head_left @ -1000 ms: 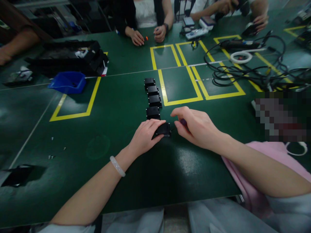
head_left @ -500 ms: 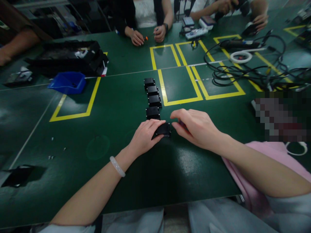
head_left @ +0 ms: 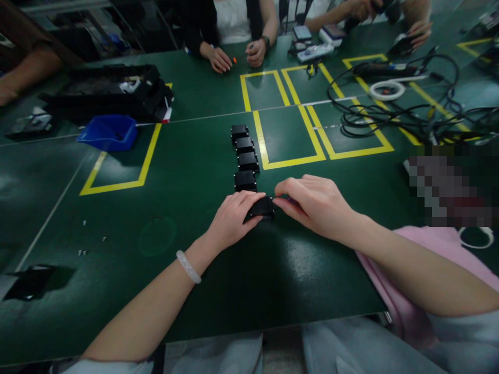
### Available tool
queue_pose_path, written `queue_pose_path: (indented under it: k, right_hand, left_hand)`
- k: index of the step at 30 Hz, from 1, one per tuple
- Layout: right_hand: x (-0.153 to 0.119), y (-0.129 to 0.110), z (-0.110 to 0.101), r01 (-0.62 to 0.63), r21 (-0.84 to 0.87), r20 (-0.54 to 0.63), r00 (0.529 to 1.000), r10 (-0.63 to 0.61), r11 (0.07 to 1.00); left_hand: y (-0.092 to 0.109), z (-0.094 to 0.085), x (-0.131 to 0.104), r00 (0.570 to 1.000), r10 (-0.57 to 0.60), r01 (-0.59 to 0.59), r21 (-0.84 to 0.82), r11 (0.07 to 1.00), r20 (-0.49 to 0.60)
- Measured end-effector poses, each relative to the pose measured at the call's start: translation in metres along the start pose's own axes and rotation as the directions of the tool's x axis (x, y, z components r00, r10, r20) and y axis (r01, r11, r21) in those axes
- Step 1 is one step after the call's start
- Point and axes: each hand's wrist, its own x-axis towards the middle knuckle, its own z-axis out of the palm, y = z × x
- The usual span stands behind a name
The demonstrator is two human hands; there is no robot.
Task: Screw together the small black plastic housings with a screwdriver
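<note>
A small black rectangular block (head_left: 262, 206) with tiny bright studs at its corners lies on the green table. My left hand (head_left: 235, 217) grips it from the left, thumb on the near side and fingers on the far side. At its right end is my right hand (head_left: 312, 203), thumb and forefinger brought close together beside a corner stud. Whatever may be between those fingertips is too small to make out. Beyond the held block, several similar black blocks (head_left: 245, 180) stand in a row leading away from me.
A blue bin (head_left: 109, 133) and a black tray (head_left: 105, 96) stand at the far left. Several tiny screws (head_left: 82, 253) and a black flat piece (head_left: 29, 283) lie at left. Coiled cables (head_left: 362, 122) cover the right back. A pink cloth (head_left: 421, 254) lies under my right forearm. Other people's hands (head_left: 220, 60) rest across the table.
My right hand's thumb and forefinger have closed toward each other and moved slightly left, up to the block's right end. My left hand keeps its hold on the block.
</note>
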Motion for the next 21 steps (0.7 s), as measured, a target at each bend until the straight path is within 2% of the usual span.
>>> queue_pose_path:
  k: [5,9,15,21]
  right_hand:
    - [-0.0008,0.0004,-0.0003,-0.001,0.039,-0.056,0.998,0.003,0.999]
    - [-0.0004,0.0001,-0.0010,0.005,0.031,-0.023,1.000,-0.005,1.000]
    - [-0.0002,-0.0010,0.0000,-0.008,0.036,-0.047,0.999,0.010,0.999]
    - [-0.0006,-0.0002,-0.0002,-0.001,0.020,-0.003,1.000,0.001,1.000]
  left_hand:
    - [0.0003,-0.0005,0.0002,1.000,-0.002,0.002,0.001,1.000,-0.002]
    - [-0.0001,-0.0001,0.0002,1.000,-0.004,0.004,-0.004,1.000,0.000]
    - [-0.0001,-0.0002,0.0002,1.000,-0.004,0.004,0.000,1.000,0.000]
    - [-0.0010,0.0012,0.0001,1.000,-0.002,0.002,0.013,1.000,-0.005]
